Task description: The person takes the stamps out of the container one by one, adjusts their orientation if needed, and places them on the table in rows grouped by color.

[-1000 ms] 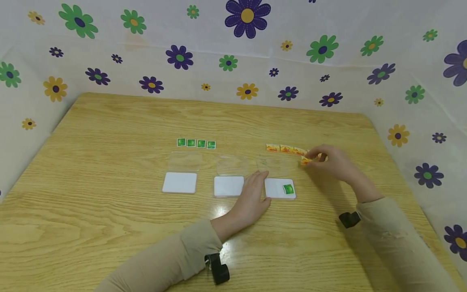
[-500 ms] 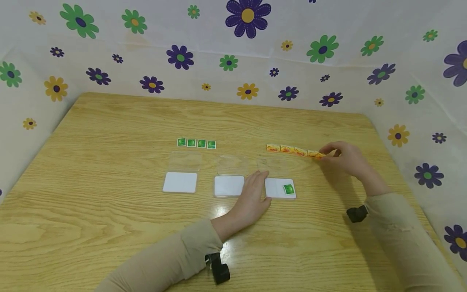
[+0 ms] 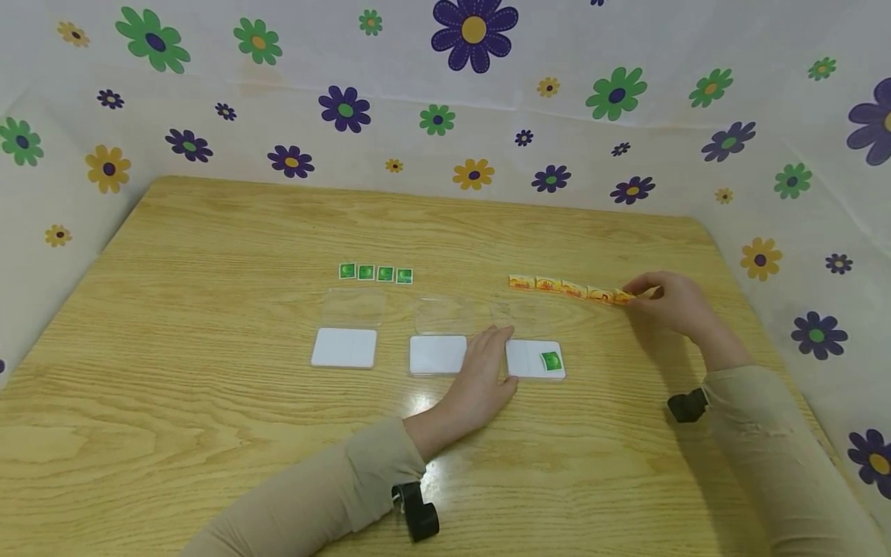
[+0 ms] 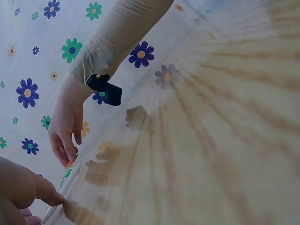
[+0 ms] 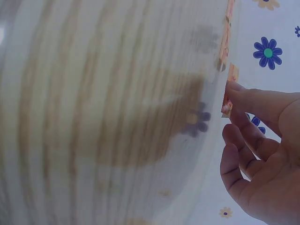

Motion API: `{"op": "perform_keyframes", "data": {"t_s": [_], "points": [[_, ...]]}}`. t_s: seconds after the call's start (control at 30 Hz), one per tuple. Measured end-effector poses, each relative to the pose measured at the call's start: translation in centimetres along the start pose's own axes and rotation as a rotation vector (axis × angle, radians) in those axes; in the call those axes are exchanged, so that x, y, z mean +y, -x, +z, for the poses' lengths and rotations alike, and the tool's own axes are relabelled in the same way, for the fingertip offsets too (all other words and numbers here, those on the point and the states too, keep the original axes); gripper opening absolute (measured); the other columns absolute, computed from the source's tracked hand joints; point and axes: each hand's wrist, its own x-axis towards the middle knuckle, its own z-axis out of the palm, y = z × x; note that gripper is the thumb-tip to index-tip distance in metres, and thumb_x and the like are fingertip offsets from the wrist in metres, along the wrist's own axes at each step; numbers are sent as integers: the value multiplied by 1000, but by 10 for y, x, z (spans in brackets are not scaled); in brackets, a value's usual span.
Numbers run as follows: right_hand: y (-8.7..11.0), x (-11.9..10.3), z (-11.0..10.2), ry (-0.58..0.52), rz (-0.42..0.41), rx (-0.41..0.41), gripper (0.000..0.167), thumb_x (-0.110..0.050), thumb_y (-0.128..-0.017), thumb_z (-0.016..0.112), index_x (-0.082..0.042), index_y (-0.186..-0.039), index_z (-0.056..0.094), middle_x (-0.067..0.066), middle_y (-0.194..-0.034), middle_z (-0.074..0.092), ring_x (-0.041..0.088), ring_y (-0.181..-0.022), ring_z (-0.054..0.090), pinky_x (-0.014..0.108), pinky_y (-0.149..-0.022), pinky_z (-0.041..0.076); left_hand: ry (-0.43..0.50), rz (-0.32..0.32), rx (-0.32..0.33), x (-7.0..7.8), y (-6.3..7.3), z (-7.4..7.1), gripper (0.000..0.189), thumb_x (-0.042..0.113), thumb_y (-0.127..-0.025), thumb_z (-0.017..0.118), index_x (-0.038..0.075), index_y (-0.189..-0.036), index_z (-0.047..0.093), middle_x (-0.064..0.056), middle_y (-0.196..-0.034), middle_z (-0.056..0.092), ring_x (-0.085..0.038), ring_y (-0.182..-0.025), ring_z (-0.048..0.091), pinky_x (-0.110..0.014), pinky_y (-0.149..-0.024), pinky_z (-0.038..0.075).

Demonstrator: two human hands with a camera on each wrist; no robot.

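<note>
In the head view my right hand (image 3: 671, 305) pinches a small orange-and-yellow stamp (image 3: 622, 297) at the right end of a row of similar stamps (image 3: 547, 285). The right wrist view shows that stamp (image 5: 227, 101) tilted between thumb and forefinger, the other fingers loosely curled. My left hand (image 3: 476, 387) rests at the left edge of the right-hand white card (image 3: 518, 360), fingers fairly straight and the thumb by its near corner. A green stamp (image 3: 551, 361) lies on that card's right half. The left hand partly covers the gap beside the middle white card (image 3: 437, 355).
A third white card (image 3: 344, 347) lies to the left. Behind the cards sit three clear plastic pieces (image 3: 353, 308). Farther back is a row of several green stamps (image 3: 366, 272). A flowered cloth (image 3: 418, 77) hangs around the wooden table (image 3: 209, 433).
My right hand has carried the orange stamp from in front of the row to its right end, filling out the line there. The left hand has stayed still.
</note>
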Motion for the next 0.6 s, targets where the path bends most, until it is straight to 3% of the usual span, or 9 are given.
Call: {"op": "perform_keyframes", "data": {"t_s": [0.6], "points": [[-4, 11, 1, -10, 18, -23, 28, -17, -91, 66, 1, -113, 66, 24, -113, 61, 36, -94, 56, 36, -71, 46, -18, 20, 2, -1, 0, 0, 62, 0, -87, 63, -6, -141, 34, -19, -141, 40, -34, -137, 25, -43, -114, 19]]}}
